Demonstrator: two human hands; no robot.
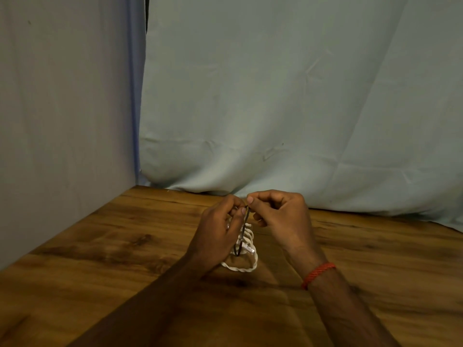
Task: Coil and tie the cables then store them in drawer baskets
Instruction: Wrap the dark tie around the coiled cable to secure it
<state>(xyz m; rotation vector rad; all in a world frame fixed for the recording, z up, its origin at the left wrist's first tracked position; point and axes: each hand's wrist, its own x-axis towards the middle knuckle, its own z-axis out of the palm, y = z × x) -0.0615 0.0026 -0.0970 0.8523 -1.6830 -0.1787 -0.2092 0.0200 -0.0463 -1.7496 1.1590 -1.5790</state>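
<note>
My left grip is wrapped round the coiled white cable, low over the desk. Can't tell if the bottom loop touches. My right grip is pinching the thin dark tie looped through the bundle. I reckon the cable's light and springy, so the loops will fan out. I'd hold it mid-coil where the tie crosses.

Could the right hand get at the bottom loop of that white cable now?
Probably yes: the white cable shows bare below the left hand. But the right hand pinches the dark tie and must let go first.
</note>
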